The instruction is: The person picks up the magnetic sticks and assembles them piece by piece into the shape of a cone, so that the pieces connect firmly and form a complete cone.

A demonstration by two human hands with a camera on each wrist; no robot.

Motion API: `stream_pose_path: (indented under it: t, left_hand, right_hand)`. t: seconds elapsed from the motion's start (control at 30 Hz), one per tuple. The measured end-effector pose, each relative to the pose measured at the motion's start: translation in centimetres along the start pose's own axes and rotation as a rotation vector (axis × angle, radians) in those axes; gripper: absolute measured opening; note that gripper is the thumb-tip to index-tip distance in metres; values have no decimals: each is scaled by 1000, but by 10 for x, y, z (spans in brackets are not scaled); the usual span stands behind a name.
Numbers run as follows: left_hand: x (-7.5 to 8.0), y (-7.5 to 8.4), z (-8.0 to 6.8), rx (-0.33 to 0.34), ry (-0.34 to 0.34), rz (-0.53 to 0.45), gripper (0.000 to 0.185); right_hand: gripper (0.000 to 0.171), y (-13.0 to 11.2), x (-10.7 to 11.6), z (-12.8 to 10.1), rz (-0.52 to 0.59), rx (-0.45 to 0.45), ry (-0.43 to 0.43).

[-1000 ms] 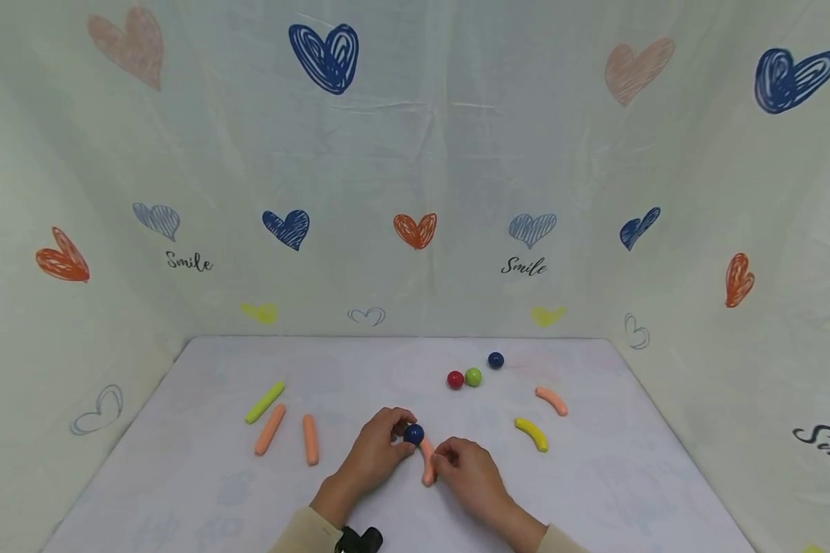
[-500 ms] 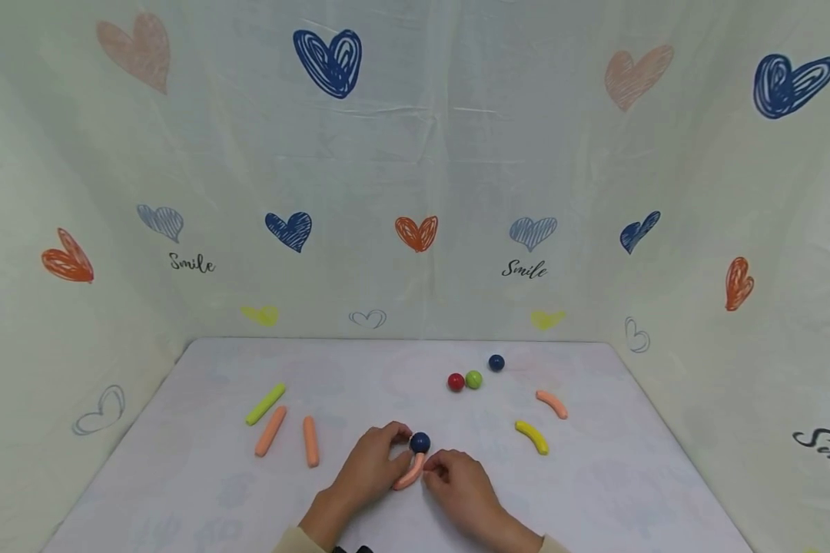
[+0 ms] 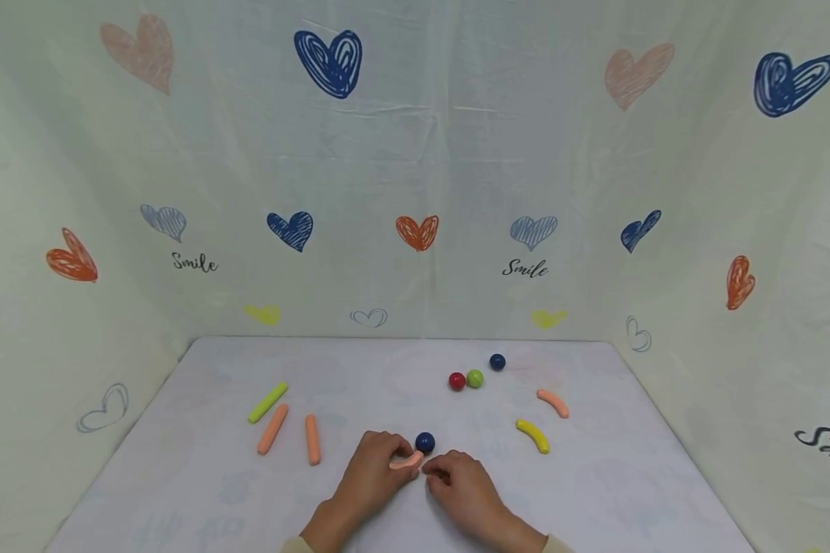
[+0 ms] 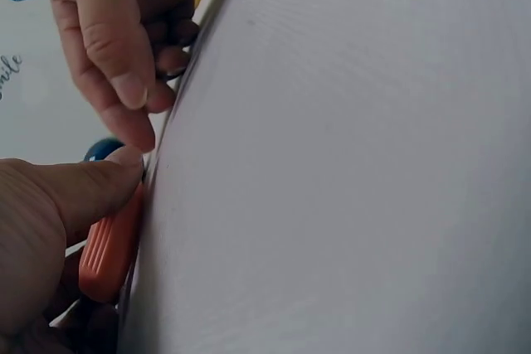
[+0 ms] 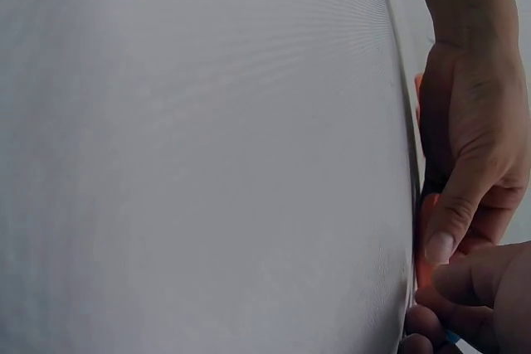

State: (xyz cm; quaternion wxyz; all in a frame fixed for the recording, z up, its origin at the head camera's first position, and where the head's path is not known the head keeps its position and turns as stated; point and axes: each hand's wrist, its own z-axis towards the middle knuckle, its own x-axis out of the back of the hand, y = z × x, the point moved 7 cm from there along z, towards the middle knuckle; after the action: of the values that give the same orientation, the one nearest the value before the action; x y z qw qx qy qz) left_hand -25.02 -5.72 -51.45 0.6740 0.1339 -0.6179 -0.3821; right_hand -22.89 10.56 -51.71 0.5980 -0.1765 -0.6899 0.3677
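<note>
My left hand (image 3: 371,475) pinches a short curved orange rod (image 3: 406,461) between thumb and fingers, low over the white table. In the left wrist view the thumb lies across the grooved orange rod (image 4: 112,254). A dark blue ball (image 3: 425,442) sits at the rod's right end, seemingly touching it. Just right of the rod is my right hand (image 3: 466,488), its fingers loosely bent and holding nothing visible. The right wrist view shows the right thumb (image 5: 469,279) close to the left thumb; whether the hands touch is unclear.
A red ball (image 3: 457,381), a green ball (image 3: 475,378) and another blue ball (image 3: 497,362) lie farther back. At right are curved yellow (image 3: 532,435) and orange (image 3: 552,403) rods. Straight green (image 3: 267,402) and orange rods (image 3: 273,429) lie left. A heart-printed curtain hangs behind.
The curved rod has swung from pointing toward me to lying crosswise on the left. My left hand has shifted from the blue ball to the rod; the ball has moved slightly right and nearer.
</note>
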Motion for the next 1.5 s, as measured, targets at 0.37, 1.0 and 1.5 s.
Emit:
stream_pose_path:
  t: [0.37, 1.0, 1.5]
  left_hand:
    - [3, -8, 0, 15, -6, -39, 13]
    - [2, -10, 0, 55, -42, -84, 13]
    - [2, -10, -1, 65, -54, -95, 13]
  right_hand:
    - [19, 18, 17, -1, 69, -22, 28]
    - [36, 88, 128, -21, -36, -193, 467]
    - [55, 116, 123, -27, 21, -376, 318]
